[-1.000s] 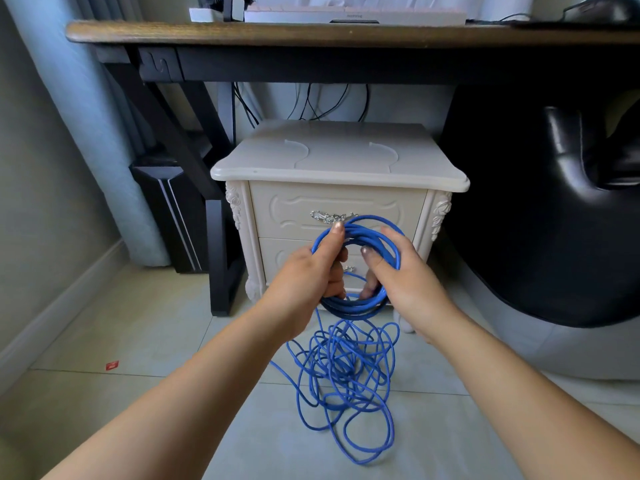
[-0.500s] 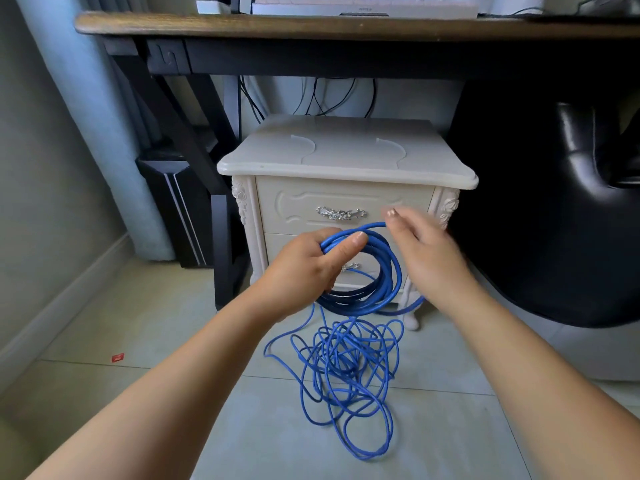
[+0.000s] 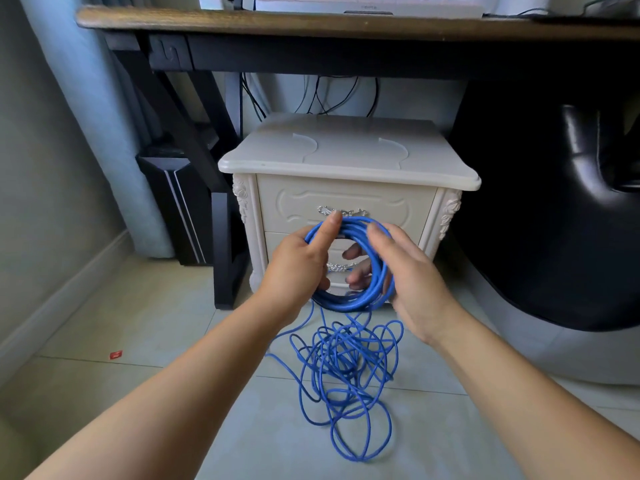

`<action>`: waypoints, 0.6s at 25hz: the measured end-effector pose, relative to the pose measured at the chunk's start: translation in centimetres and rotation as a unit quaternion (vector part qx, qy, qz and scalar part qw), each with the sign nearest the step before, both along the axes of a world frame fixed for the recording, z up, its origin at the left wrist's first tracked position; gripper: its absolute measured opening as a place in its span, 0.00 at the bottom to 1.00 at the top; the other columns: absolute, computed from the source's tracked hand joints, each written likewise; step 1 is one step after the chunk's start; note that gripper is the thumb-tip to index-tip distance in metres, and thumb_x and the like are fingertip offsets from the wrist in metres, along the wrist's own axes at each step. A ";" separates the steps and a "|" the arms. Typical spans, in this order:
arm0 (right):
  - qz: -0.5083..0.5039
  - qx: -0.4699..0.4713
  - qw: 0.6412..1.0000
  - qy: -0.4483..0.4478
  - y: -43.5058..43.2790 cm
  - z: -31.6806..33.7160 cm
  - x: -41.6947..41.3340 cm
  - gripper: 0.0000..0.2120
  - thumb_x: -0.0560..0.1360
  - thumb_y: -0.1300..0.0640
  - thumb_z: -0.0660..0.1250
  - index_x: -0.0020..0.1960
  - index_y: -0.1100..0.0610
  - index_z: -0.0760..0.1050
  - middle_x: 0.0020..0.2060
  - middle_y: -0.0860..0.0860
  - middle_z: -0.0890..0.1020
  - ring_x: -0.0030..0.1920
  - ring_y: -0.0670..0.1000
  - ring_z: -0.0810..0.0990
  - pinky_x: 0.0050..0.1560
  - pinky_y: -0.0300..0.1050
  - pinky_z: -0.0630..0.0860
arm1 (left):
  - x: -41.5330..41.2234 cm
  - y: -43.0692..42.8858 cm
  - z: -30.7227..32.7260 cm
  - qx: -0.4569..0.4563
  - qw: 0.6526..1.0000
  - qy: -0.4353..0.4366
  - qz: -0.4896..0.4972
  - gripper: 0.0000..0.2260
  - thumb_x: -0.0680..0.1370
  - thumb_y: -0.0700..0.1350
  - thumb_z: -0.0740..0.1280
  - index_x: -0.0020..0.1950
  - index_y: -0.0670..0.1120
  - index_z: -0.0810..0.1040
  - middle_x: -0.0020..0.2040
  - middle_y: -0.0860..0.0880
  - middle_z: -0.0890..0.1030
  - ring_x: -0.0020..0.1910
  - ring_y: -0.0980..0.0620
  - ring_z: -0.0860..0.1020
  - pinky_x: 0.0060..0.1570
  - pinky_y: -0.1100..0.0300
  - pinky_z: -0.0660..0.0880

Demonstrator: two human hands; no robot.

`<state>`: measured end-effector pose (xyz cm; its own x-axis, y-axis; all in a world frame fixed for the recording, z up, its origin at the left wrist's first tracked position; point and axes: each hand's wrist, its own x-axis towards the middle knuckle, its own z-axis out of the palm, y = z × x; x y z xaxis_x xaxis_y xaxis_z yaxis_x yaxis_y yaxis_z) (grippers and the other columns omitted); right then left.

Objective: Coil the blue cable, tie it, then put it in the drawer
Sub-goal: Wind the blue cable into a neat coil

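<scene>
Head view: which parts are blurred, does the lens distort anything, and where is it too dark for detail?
Head view: the right hand is smeared by motion; the left hand, the blue cable and the nightstand look sharp; the wide lens bows the desk edge; the black chair sinks into shadow with few highlights.

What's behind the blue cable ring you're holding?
The cream carved bedside cabinet: its lower silver drawer handle shows through the blue cable ring. The left hand, right hand and ring cover much of that drawer.
</scene>
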<state>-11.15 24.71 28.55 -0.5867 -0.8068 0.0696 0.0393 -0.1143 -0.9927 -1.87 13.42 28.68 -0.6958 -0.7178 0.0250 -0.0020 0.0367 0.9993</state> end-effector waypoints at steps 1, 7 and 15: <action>-0.014 0.007 0.999 0.035 0.0 -0.2 0.4 0.14 0.76 0.44 0.66 0.58 0.49 0.76 0.37 0.48 0.82 0.37 0.51 0.81 0.45 0.50 0.78 | -0.1 -0.1 0.1 0.023 0.999 0.014 0.020 0.23 0.78 0.62 0.62 0.28 0.52 0.68 0.23 0.55 0.62 0.21 0.54 0.62 0.32 0.57 0.63; -0.171 0.007 0.982 0.075 -1.2 -2.0 2.5 0.05 0.81 0.47 0.60 0.53 0.46 0.72 0.31 0.46 0.79 0.36 0.45 0.79 0.48 0.43 0.76 | -0.7 1.5 0.7 0.142 0.982 0.099 0.070 0.23 0.80 0.60 0.60 0.32 0.48 0.63 0.23 0.55 0.59 0.20 0.55 0.59 0.22 0.63 0.63; -0.166 0.020 0.982 0.084 -1.2 -1.4 1.1 0.03 0.81 0.53 0.62 0.48 0.49 0.72 0.24 0.47 0.74 0.28 0.45 0.75 0.39 0.46 0.74 | -0.5 1.6 0.1 0.149 0.983 0.109 -0.006 0.19 0.81 0.57 0.60 0.35 0.48 0.65 0.27 0.53 0.58 0.24 0.54 0.59 0.29 0.61 0.66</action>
<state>-10.01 23.47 27.12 -0.8014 -0.5766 0.1591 -0.1575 -0.0532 -0.9861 -2.32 14.97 28.73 -0.7054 -0.7079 -0.0366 0.2118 -0.2598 0.9421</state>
